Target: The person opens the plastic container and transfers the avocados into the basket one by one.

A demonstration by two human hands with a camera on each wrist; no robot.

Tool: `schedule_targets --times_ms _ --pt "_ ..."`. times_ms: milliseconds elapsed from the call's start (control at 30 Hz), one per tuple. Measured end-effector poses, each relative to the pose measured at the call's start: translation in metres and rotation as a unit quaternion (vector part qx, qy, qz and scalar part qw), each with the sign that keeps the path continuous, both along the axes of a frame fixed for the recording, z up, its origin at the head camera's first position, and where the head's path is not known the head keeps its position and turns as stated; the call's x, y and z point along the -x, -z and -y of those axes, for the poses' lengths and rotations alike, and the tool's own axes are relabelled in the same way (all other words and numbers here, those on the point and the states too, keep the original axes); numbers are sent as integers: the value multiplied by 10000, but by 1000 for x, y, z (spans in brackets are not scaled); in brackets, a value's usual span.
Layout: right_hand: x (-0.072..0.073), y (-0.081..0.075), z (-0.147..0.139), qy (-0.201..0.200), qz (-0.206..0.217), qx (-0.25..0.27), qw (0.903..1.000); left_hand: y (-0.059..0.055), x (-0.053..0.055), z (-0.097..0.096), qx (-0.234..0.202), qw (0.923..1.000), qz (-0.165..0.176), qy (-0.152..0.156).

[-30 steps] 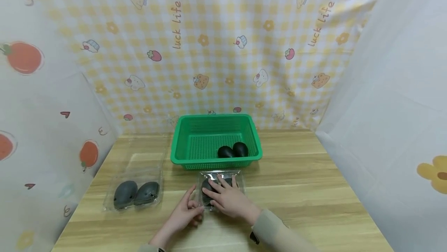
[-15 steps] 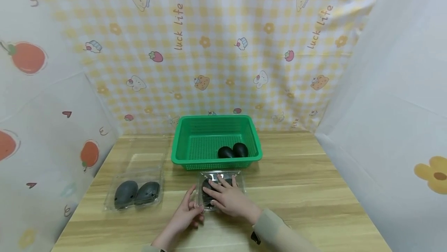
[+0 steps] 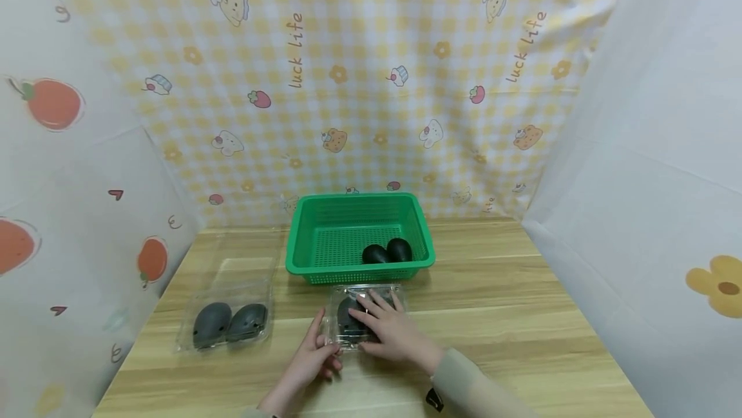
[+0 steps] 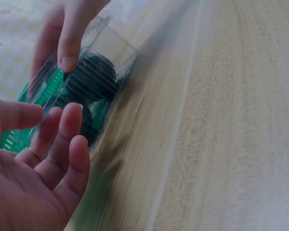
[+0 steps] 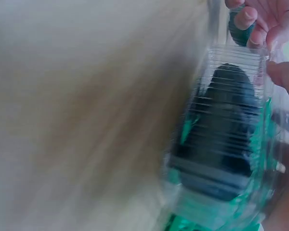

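Observation:
In the head view, a clear plastic clamshell box (image 3: 351,335) with dark egg-shaped pieces (image 3: 349,315) inside stands before the green basket (image 3: 361,270). My right hand (image 3: 394,334) rests over its top with spread fingers. At the box's left side is my left hand (image 3: 313,353), index finger stretched along it and thumb by the near corner. In the left wrist view the other fingers (image 4: 70,125) of that hand curve loosely beside the box wall. The right wrist view shows the ridged wall of the box (image 5: 221,144), with my right thumb (image 5: 282,72) at its edge.
Two dark egg-shaped pieces (image 3: 387,252) lie in the basket's right half. At the left, another clear box (image 3: 243,284) stands with its lid swung back, holding two dark pieces (image 3: 228,324). A patterned curtain (image 3: 371,83) hangs behind the wooden table (image 3: 510,315).
My right hand has shifted slightly right and nearer, uncovering more of the left dark piece under the lid. The left hand stays by the box. The head view has tilted slightly.

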State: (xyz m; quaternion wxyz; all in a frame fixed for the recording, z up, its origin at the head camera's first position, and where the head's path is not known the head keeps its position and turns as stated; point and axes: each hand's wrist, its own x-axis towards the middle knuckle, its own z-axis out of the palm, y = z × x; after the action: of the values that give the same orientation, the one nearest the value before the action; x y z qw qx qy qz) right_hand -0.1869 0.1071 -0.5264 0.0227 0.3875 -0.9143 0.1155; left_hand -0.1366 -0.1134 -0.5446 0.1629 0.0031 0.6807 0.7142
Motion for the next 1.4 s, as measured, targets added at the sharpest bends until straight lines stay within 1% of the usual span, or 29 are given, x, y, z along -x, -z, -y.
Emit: schedule_targets --times_ms 200,267,333,433,533,667,800,967,1133,1300,1400 --pt "-5 12 -16 421 -310 432 9977 0 -2 -1 14 9999 -34 -128" --pt "-7 15 -19 533 -296 484 9970 0 -2 0 33 9999 -41 -157" --pt "-9 16 -20 599 -166 533 9966 0 -3 -1 46 9998 -56 -171" --pt "-9 11 -21 570 124 578 9966 1 -3 -1 46 9998 -66 -163" --pt "-7 4 -23 394 322 565 9971 3 -3 -1 71 9998 -61 -175" --pt "-2 -6 -25 151 272 368 9988 4 -3 0 166 9994 -124 -276" --pt "0 -13 -26 41 290 286 9992 2 -3 0 187 9992 -191 -302" --pt "2 -18 -24 27 403 350 9986 1 -3 -3 114 9994 -184 -275" --pt "6 -23 -22 -21 667 315 9973 0 -3 -4 185 9992 -112 -327" --pt "9 -33 -22 -6 861 450 9953 -1 -3 -1 262 9988 -161 -374" --pt "9 -38 -22 19 932 408 9948 -2 -3 1 226 9991 -104 -337"
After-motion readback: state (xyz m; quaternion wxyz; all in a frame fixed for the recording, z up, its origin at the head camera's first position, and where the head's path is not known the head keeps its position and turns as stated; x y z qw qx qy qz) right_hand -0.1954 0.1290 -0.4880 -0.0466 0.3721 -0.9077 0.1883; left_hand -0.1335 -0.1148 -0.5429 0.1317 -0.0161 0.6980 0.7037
